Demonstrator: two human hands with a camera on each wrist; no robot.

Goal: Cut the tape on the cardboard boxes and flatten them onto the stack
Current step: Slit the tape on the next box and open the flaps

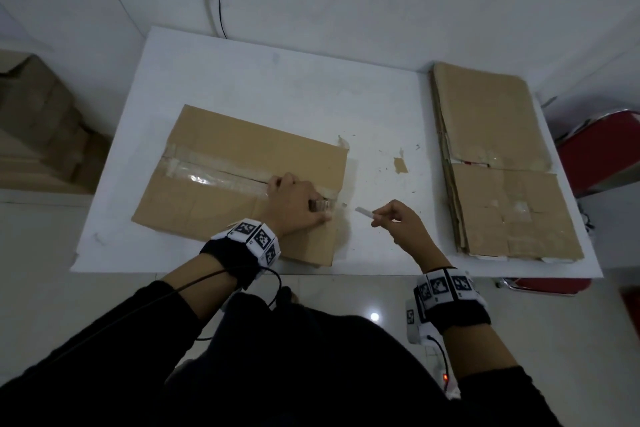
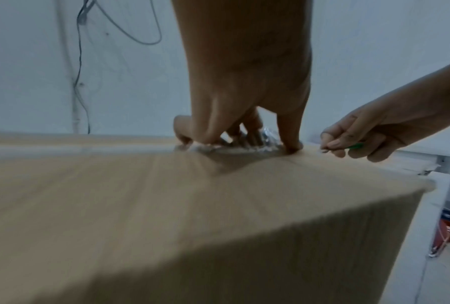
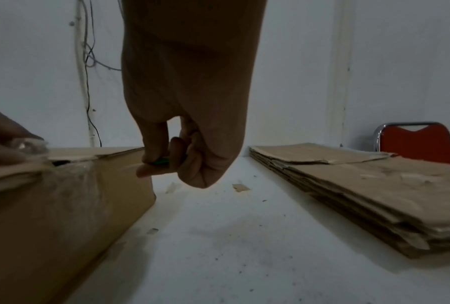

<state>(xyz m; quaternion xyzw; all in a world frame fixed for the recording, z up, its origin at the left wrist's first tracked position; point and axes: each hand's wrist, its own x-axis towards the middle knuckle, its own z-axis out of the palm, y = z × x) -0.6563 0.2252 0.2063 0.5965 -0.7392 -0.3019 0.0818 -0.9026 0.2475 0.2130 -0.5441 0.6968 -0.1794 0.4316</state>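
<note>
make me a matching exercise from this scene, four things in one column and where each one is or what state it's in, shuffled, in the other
Things:
1. cardboard box
2. stack of flattened boxes
3. cutter
4. left hand

Places or states:
A. pinched in the right hand, off the box
B. lying flat at the table's right edge
C. gripping crumpled clear tape at the box's seam
D. standing on the table, tape along its top seam

Pairs: 1-D, 2-B, 3-A, 4-C

The box [image 1: 242, 177] fills the bench's [image 1: 277, 87] left-front part; the stack [image 1: 498, 163] lines its right edge. Between them runs a bare lane with only scraps [image 1: 401, 165], and the back edge behind the box lies open.
</note>
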